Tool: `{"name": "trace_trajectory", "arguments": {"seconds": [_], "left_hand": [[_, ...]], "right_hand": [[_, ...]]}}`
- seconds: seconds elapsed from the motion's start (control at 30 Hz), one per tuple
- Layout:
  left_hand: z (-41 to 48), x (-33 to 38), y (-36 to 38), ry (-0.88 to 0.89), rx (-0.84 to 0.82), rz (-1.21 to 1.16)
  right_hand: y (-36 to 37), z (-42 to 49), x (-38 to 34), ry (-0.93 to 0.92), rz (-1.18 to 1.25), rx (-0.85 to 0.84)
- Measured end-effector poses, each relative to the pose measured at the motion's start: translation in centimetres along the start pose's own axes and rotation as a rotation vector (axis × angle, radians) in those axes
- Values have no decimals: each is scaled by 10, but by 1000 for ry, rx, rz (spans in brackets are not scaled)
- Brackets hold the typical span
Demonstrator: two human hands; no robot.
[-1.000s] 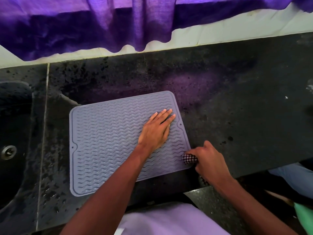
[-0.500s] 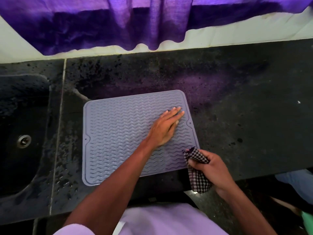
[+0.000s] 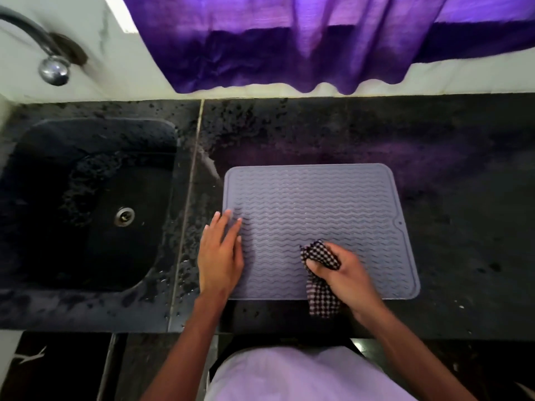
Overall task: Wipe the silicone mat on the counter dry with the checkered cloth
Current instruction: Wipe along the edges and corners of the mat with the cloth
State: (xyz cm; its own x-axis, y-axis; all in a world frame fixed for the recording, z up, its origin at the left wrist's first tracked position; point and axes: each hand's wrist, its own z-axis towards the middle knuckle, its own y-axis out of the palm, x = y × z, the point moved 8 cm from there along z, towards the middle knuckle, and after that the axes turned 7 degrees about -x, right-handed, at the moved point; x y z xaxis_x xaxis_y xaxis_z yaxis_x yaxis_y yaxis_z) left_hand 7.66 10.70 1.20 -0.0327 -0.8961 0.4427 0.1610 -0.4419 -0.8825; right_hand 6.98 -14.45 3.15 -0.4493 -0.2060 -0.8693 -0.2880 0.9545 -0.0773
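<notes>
A grey silicone mat (image 3: 318, 204) with wavy ridges lies flat on the dark counter (image 3: 463, 198). My left hand (image 3: 221, 256) rests flat on the mat's left edge, fingers spread and pointing away from me. My right hand (image 3: 344, 273) is over the mat's near middle, closed around a bunched black-and-white checkered cloth (image 3: 320, 256). One end of the cloth sticks out past my fingers onto the mat; the other hangs down over the mat's near edge.
A dark sink (image 3: 86, 204) with a metal drain lies left of the mat, with a tap (image 3: 53, 69) above it. Water drops speckle the counter between sink and mat. A purple curtain (image 3: 318, 41) hangs over the back wall.
My left hand slid from the mat's right side to its left edge. My right hand brought the cloth from the near right corner onto the mat. The view shifted left, showing the sink.
</notes>
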Motion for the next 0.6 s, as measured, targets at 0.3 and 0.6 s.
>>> {"name": "trace_trajectory", "arguments": {"seconds": [0.3, 0.6], "left_hand": [[-7, -29, 12, 76, -248, 296], [-9, -31, 10, 73, -276, 330]], "right_hand": [[117, 57, -56, -464, -1024, -21], [124, 56, -63, -470, -1345, -64]]}}
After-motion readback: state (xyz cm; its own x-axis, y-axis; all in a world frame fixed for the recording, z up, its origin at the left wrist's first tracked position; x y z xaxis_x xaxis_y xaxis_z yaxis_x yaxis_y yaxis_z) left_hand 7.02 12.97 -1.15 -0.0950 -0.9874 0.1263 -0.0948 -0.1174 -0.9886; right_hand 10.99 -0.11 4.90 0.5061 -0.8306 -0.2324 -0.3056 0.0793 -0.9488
